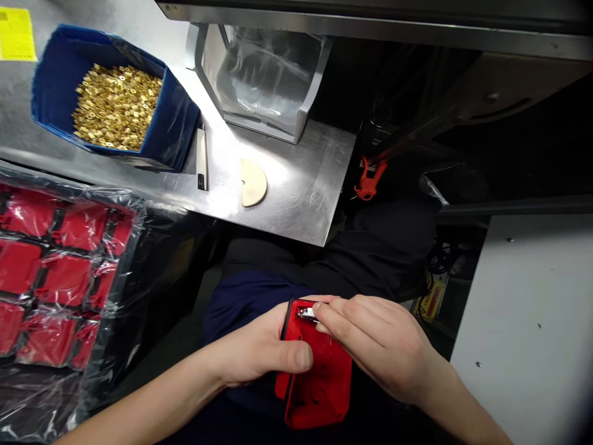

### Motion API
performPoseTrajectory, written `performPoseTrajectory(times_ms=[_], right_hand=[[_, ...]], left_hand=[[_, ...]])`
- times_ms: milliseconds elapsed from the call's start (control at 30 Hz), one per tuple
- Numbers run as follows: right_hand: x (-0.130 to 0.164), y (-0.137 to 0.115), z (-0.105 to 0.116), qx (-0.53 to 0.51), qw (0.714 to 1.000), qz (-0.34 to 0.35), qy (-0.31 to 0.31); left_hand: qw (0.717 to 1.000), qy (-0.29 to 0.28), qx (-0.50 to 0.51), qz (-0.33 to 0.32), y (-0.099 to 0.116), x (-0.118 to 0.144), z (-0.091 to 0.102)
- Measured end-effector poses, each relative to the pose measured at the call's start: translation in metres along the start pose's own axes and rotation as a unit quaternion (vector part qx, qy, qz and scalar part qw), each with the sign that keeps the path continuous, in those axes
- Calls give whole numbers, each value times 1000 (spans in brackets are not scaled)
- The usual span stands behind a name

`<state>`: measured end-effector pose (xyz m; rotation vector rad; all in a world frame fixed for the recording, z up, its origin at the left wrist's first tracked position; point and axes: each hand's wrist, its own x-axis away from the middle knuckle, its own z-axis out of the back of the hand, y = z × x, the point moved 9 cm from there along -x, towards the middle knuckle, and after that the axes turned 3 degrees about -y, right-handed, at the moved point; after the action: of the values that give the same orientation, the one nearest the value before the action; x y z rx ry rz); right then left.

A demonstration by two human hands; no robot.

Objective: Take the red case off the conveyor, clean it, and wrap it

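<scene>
My left hand (pixel 259 353) grips a red plastic part (pixel 319 383) over my lap, thumb across its face. My right hand (pixel 370 337) pinches a small shiny metal piece (pixel 306 313) at the top edge of that red part. Both hands are close together below the steel bench. A blue bin (pixel 50 74) full of small brass pieces (pixel 115 105) stands at the far left of the bench. At the left, a black tray (pixel 134 247) wrapped in clear film holds several more red parts (pixel 65 278).
The steel bench (pixel 301 185) carries a clear plastic bin (pixel 264 80), a cream disc (pixel 252 182) and a slim cream tool (pixel 202 157). An orange clip (pixel 368 179) hangs beside the bench edge. A white panel (pixel 528 321) is at the right.
</scene>
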<state>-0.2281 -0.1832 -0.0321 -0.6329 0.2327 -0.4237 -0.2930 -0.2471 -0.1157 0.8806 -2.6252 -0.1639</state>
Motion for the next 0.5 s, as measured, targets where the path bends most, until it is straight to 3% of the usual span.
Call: performPoseTrajectory(times_ms=[100,233,333,500], right_hand=[[4,16,13,-64,994,-40,74],[14,48,19,-105,969,-162,153],[20,70,9,-124,945,-254,167],[19,105,-22,-168,913,-330,171]], left_hand=[[1000,4,-3,5,-1,0,1],[1000,23,-5,17,-4,4,6],[998,52,-1,18,-5,8,11],[997,74,-13,22,-8,12,13]])
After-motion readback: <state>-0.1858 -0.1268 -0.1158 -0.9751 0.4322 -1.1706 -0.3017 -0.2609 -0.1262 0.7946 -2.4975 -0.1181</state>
